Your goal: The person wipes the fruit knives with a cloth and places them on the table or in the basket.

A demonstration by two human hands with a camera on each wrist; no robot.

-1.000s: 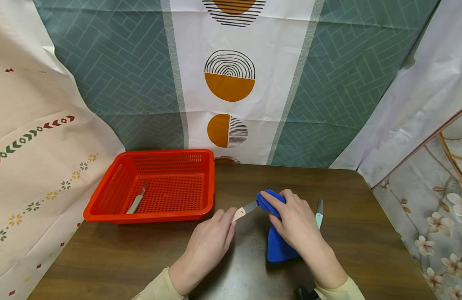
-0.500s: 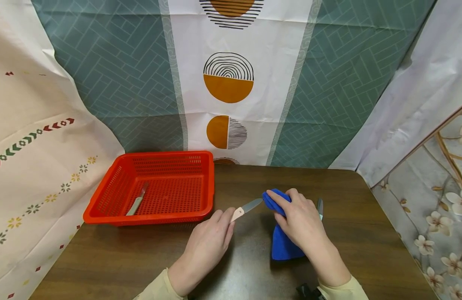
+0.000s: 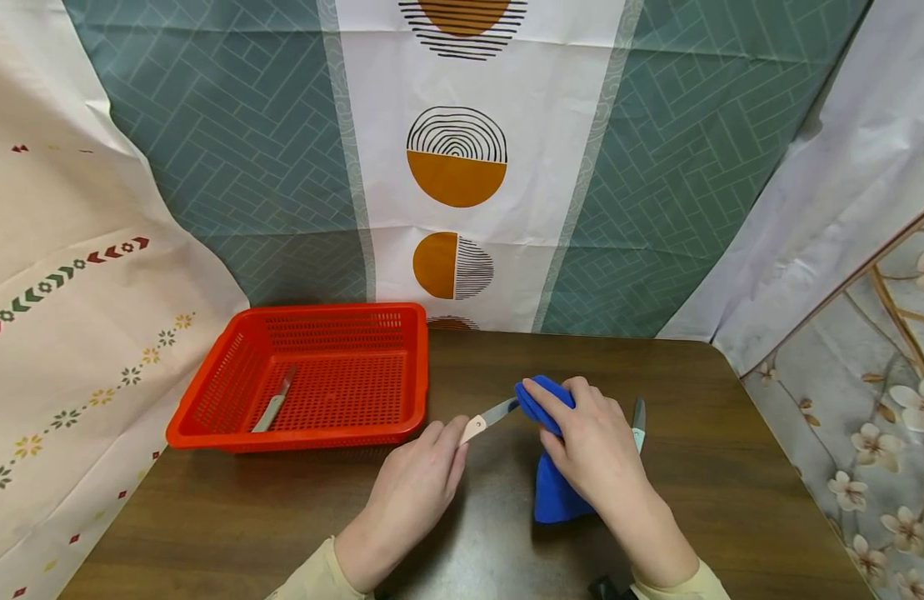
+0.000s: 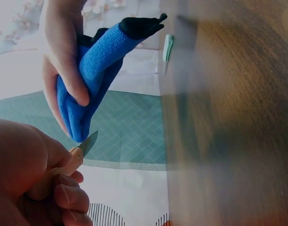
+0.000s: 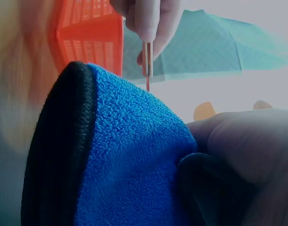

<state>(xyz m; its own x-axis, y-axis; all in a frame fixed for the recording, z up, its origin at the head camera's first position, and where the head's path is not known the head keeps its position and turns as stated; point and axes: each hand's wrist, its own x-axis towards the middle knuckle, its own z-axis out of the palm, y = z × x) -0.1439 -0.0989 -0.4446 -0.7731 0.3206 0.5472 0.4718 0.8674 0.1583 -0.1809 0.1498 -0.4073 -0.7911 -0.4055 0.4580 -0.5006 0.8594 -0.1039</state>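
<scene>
The left hand's (image 3: 412, 483) fingers are curled round the beige handle of a small knife (image 3: 499, 411), its blade angled up and away toward the right hand (image 3: 592, 437). That hand's fingers and thumb pinch a folded blue cloth (image 3: 557, 493), whose loose end hangs below the palm. In the head view the cloth overlaps the blade's tip; the left wrist view leaves some doubt, so I can't be sure how firmly they touch.

Half a second ago the cloth was off to the right and the whole blade showed; now the right hand has come back leftward over the tip, while the left hand has hardly moved.

A mint-handled knife (image 3: 638, 439) lies on the counter (image 3: 701, 508) just beyond the right hand; a grey-handled knife (image 3: 270, 411) rests inside the red basket (image 3: 304, 438).
</scene>
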